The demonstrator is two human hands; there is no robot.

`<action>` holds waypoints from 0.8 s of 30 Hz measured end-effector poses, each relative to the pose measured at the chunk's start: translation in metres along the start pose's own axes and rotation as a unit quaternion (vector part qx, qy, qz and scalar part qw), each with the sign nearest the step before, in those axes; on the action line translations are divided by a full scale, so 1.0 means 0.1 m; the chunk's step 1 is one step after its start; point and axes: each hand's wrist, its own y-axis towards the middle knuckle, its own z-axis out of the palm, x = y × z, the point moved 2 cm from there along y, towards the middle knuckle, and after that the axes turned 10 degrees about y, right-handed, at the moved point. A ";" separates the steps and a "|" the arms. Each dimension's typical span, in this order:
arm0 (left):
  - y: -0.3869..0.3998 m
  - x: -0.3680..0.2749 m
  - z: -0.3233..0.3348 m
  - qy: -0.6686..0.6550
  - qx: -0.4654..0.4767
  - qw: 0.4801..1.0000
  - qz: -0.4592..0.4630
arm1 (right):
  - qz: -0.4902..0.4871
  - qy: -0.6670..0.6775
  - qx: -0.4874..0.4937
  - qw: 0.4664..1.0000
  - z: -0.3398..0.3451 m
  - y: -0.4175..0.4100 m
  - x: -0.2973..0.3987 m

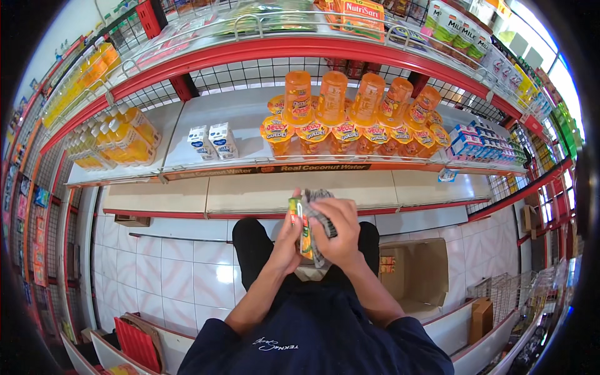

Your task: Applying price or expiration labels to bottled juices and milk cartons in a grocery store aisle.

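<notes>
My left hand (286,243) grips a green and orange drink carton (306,239) with fruit pictured on it, held upright above my lap. Pressed against the carton's right side is a crumpled grey cloth (323,206), with my right hand (338,229) closed over it. Part of the carton is hidden behind the cloth and fingers. Beyond my hands lies the pale lower shelf (300,192). On the shelf above it stand two small white oat drink cartons (213,141) and rows of orange jelly drink cups (347,133), some stacked upside down on others.
Orange juice bottles (126,136) stand at the left of the shelf, small blue and pink cartons (483,140) at its right. A wire rail runs along the shelf edge. An open cardboard box (422,272) sits on the tiled floor (183,267) to my right.
</notes>
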 end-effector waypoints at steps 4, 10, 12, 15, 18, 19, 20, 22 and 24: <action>0.05 -0.10 -0.10 -0.011 -0.025 0.999 0.018 | 0.013 0.030 0.060 0.998 0.04 -0.26 0.02; 0.07 -0.07 -0.19 0.021 -0.036 0.999 0.021 | -0.019 0.078 0.115 0.990 -0.07 -0.35 -0.20; 0.09 -0.04 -0.16 0.048 -0.019 0.998 0.022 | -0.034 0.052 0.105 0.993 -0.10 -0.23 -0.28; 0.07 -0.01 -0.06 0.069 -0.003 0.997 0.016 | 0.005 0.024 -0.007 1.000 -0.05 -0.10 -0.24; 0.07 0.02 -0.05 0.012 -0.006 0.999 0.045 | 0.025 0.028 -0.045 0.998 0.13 -0.18 -0.19; 0.08 0.01 -0.08 0.012 -0.008 0.999 0.047 | 0.038 0.031 -0.063 0.997 0.18 -0.23 -0.16; 0.09 0.00 -0.14 -0.001 -0.024 0.998 0.059 | 0.047 0.040 -0.049 0.997 0.22 -0.29 -0.12; 0.11 0.03 -0.25 0.008 -0.069 0.995 0.074 | 0.040 0.037 -0.016 0.998 0.24 -0.42 -0.06; 0.11 0.03 -0.37 -0.007 -0.071 0.995 0.066 | 0.038 0.042 0.030 0.998 0.26 -0.53 -0.03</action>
